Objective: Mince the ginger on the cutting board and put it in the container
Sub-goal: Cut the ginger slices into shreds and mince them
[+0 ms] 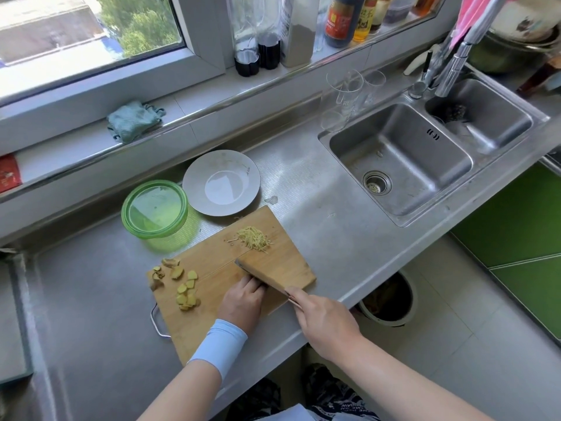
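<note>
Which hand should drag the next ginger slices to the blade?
Left. The left hand rests on the cutting board beside the knife, with the uncut ginger slices just to its left. The right hand grips the knife handle, across the blade from them.

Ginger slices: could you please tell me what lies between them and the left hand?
Only bare cutting board separates the ginger slices from the left hand, in the head view.

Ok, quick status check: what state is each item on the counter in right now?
container, lid on
shredded ginger, piled on the cutting board's far end
ginger slices, scattered at its left edge, unshredded
knife, edge down on the board, gripped by the right hand
left hand, fingers curled beside the blade, what they hold hidden
plate, upright, nearly bare
</note>
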Available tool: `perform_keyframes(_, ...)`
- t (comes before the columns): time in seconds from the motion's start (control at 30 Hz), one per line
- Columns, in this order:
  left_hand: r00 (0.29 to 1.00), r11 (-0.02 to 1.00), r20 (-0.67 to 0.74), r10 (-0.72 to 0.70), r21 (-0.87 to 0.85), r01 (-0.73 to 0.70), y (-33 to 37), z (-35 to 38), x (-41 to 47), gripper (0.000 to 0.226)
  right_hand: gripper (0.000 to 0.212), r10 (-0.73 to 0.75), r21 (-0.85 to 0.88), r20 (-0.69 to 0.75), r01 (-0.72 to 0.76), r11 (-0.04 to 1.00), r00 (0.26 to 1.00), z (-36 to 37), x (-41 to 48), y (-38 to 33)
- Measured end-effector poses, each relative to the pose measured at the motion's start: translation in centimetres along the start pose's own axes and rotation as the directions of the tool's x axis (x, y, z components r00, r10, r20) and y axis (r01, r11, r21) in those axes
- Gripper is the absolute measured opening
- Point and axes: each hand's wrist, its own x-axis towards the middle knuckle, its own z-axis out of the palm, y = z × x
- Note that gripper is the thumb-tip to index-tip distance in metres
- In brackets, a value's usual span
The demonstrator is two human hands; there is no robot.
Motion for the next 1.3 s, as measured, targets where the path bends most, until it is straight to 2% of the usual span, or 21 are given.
perform_keyframes(0.53,0.997,0.997,-0.043,-0.056,-0.049,0.054,0.3,0.2,-0.3,0.029,0.037,0.026,-0.018,0.056,-0.025,1.000,0.998,-0.4,0.6,-0.5)
perform_keyframes(0.7,0.994,0.996,-0.079,-0.077,-0.055,0.073,0.4,0.3,-0.6,0.029,0.036,-0.005,-0.032,0.064,0.007,0.999,0.998,0.0,1.2,-0.9)
perform_keyframes(0.8,0.991,0.997,-0.116,-0.074,-0.045,0.069,0.6,0.0,-0.5,0.017,0.040,-0.003,-0.049,0.062,0.006,0.999,0.998,0.1,0.2,-0.1)
perform_keyframes(0.9,0.989,0.995,-0.112,-0.095,-0.051,0.090,0.8,0.0,-0.5,0.029,0.041,0.010,-0.043,0.074,-0.007,0.999,0.997,0.1,-0.5,0.2)
perform_keyframes(1.0,0.986,0.995,-0.138,-0.093,-0.053,0.086,0.8,0.0,-0.5,0.017,0.030,0.014,-0.025,0.062,-0.012,1.000,0.998,0.1,0.6,-0.3)
perform_keyframes(1.3,0.975,0.996,-0.201,-0.090,-0.029,0.086,0.7,0.5,-0.4,0.027,0.028,-0.013,-0.061,0.040,0.015,0.998,0.999,-0.1,0.2,-0.5)
